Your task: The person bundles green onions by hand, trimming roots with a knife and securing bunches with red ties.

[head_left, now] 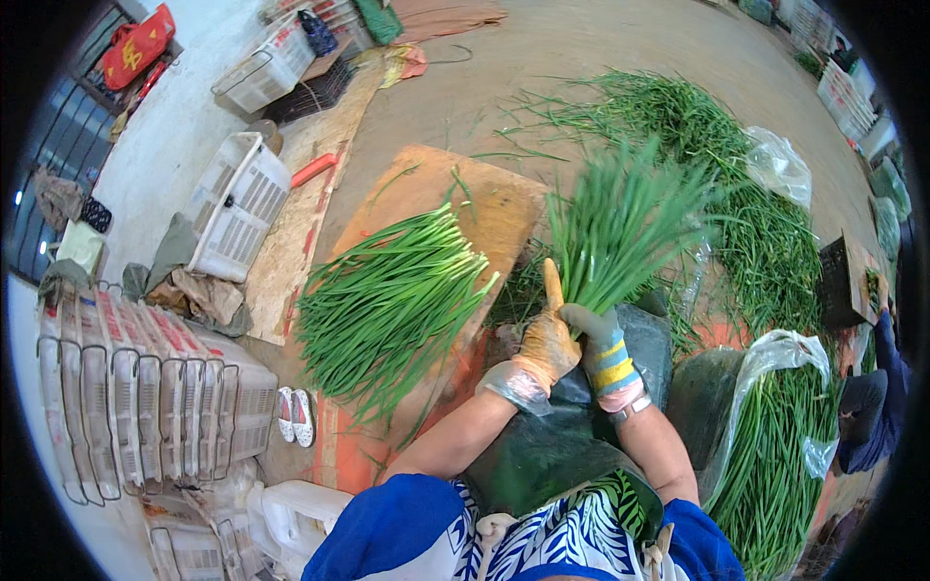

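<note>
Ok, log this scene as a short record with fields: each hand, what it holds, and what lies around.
left hand: orange glove, closed on the bunch's base, index finger raised
right hand: grey glove with striped cuff, closed on the same base
bunch of green chives: held upright, tips fanned out
board: wooden, bears a stacked pile of chives
loose chives: spread on the ground beyond
bag of chives: clear plastic, at the person's right
crates: white, stacked at left

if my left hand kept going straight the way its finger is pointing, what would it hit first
Probably the bunch of green stalks that both hands grip: the left hand points its finger up and away, along the bunch's left edge. Past it lies the wooden board, though depth is hard to judge.
</note>
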Motion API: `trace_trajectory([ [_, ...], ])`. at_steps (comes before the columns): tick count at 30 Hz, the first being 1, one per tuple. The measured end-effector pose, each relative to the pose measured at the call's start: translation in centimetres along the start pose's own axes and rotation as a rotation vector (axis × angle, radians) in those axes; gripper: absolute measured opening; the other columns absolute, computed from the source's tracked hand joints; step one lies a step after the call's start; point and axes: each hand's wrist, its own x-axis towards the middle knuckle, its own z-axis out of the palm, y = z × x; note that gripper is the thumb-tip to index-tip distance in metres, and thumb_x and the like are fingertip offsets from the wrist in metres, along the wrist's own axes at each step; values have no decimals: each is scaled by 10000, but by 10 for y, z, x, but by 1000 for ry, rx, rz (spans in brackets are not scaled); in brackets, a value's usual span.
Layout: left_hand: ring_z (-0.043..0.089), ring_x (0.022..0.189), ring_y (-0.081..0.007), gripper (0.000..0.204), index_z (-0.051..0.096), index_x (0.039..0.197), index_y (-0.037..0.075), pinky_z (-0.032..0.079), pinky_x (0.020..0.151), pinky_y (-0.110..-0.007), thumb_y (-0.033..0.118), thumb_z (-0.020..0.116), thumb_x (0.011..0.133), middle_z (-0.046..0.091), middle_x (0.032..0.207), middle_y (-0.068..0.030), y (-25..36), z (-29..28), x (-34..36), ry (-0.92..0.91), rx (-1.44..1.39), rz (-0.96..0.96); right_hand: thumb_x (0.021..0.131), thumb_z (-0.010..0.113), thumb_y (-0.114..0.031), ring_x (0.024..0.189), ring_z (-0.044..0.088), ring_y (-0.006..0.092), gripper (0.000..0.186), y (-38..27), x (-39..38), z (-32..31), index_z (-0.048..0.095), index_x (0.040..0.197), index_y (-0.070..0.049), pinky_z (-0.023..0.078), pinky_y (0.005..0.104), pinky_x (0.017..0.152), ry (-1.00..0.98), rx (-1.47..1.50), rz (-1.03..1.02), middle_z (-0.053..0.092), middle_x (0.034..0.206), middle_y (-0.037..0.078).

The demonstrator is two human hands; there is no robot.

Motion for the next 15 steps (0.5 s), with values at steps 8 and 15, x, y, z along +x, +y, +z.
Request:
trace_trajectory([
  [8,447,1112,-199,989,58,1382,105,404,936,-358,-85,678,636,408,1227,-97,-5,-102,-3,140,-648,247,637,706,-184,844,593,210,508,-37,78,118,558,1107,-64,485,335,741,-500,-1005,-333,632,943,117],
  [15,572,682,-106,490,444,1200,-27,475,592,-227,75,668,776,623,799,-80,-40,-179,-13,-9,-315,-348,614,697,-203,821,609,353,657,15,156,178,448,1212,-93,486,420,685,-903,-1505,-784,621,865,173],
])
